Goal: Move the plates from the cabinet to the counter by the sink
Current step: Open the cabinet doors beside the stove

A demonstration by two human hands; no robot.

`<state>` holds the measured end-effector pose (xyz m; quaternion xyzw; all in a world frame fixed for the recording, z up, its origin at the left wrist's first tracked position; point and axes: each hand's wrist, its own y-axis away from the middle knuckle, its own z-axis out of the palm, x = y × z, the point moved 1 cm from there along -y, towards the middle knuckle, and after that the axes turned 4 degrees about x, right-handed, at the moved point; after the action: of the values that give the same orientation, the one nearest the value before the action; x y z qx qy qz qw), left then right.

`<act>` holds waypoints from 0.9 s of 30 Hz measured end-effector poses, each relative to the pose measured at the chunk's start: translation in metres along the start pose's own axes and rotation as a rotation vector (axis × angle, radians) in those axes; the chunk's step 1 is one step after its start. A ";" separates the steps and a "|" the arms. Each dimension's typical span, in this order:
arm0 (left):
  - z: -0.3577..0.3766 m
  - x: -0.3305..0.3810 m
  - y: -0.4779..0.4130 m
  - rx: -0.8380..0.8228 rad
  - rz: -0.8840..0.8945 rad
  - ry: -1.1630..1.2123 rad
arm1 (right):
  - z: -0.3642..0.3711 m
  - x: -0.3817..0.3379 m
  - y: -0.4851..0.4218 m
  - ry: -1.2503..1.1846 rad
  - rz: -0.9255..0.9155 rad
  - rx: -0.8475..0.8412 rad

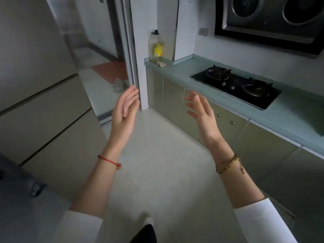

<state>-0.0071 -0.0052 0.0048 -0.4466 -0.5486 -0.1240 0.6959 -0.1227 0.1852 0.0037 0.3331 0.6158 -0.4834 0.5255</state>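
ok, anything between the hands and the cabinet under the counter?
Nothing in the open space: the left hand and right hand are open, empty and raised in front of the lower cabinet doors. But every door in view is shut, so the doors themselves block whatever is inside. No plates in view.

At right, the pale green counter (pixel 175 71) looks smooth with a soft sheen, and the black hob (pixel 235 85) set in it is glossy like glass. The cabinet doors (pixel 172 100) below are mirror-glossy, the floor tiles (pixel 157 155) smooth, the upper-centre bottle (pixel 157 48) clear plastic.
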 end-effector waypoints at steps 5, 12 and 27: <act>-0.004 -0.025 -0.019 0.024 -0.071 -0.020 | 0.020 0.016 -0.021 -0.008 0.050 -0.001; -0.008 -0.077 -0.087 0.020 -0.071 -0.012 | 0.055 0.050 -0.094 0.006 0.075 -0.018; -0.025 -0.179 -0.279 -0.031 -0.064 -0.031 | 0.154 0.092 -0.278 -0.003 0.083 -0.001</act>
<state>-0.2420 -0.2400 -0.0163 -0.4414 -0.5713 -0.1474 0.6760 -0.3490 -0.0558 -0.0147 0.3572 0.6010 -0.4613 0.5463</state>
